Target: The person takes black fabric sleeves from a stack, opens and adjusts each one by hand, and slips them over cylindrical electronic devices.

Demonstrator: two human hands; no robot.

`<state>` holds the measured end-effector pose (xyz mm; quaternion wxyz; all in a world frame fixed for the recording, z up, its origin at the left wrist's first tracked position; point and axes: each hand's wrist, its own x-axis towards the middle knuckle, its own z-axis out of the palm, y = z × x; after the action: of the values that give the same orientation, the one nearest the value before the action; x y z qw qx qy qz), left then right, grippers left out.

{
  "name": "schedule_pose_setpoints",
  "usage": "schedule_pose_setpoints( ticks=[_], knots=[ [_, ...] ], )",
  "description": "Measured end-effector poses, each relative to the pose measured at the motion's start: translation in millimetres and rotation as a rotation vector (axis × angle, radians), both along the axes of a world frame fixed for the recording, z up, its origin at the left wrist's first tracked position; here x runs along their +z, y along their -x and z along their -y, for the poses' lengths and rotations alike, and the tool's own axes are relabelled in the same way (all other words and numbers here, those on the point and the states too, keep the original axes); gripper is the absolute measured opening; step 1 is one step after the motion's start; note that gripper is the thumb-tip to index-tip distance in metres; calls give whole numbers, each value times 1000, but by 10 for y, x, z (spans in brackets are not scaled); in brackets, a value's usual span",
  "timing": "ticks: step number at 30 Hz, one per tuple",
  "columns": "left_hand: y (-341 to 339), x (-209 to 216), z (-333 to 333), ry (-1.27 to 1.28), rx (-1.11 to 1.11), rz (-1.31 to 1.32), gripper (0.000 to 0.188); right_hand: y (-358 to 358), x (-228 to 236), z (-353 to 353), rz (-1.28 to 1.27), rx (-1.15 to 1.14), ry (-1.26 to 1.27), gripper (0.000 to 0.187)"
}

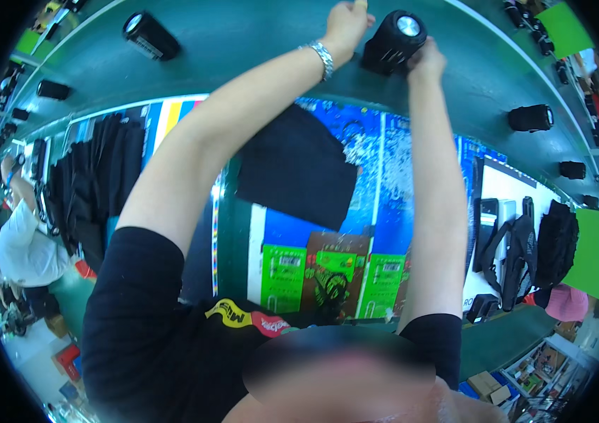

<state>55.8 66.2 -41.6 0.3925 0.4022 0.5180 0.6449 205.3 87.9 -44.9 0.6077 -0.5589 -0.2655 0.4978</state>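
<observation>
A black cylindrical speaker [390,51] with a silver round end stands tilted on the green conveyor belt [264,32] at the far side. My right hand [428,63] grips its right side, the fingers partly hidden behind it. Just left of the speaker, my left hand [346,29] is raised with its fingers closed; a small yellowish tip shows at the top edge, too little to name. A silver bracelet circles my left wrist. Between my forearms, a black fabric piece [299,169] lies flat on the blue printed sheet [402,169].
More black speakers sit along the belt, one at left [151,35] and one at right [530,118]. Black fabric pieces [99,169] hang in a pile on my left. Black straps [514,254] lie on the right. Another person [28,240] works at far left.
</observation>
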Motion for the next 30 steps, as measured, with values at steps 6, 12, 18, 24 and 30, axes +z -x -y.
schedule_pose_setpoints(
  ticks=[6, 12, 18, 24, 30],
  knots=[
    [731, 612, 1467, -225, -84, -318, 26, -465, 259, 658, 123, -41, -308, 23],
    [723, 321, 2810, -185, -289, -930, 31, -1, 527, 2030, 303, 219, -566, 17],
    [696, 93, 2962, -270, -198, -941, 24, 253, 358, 2784, 706, 510, -585, 16],
    [783, 293, 3206, -223, -331, -449, 11, 200, 364, 3044, 734, 833, -533, 23],
    [804, 295, 3189, -201, -250, -350, 13, 241, 304, 3077, 251, 828, -443, 10]
  ],
)
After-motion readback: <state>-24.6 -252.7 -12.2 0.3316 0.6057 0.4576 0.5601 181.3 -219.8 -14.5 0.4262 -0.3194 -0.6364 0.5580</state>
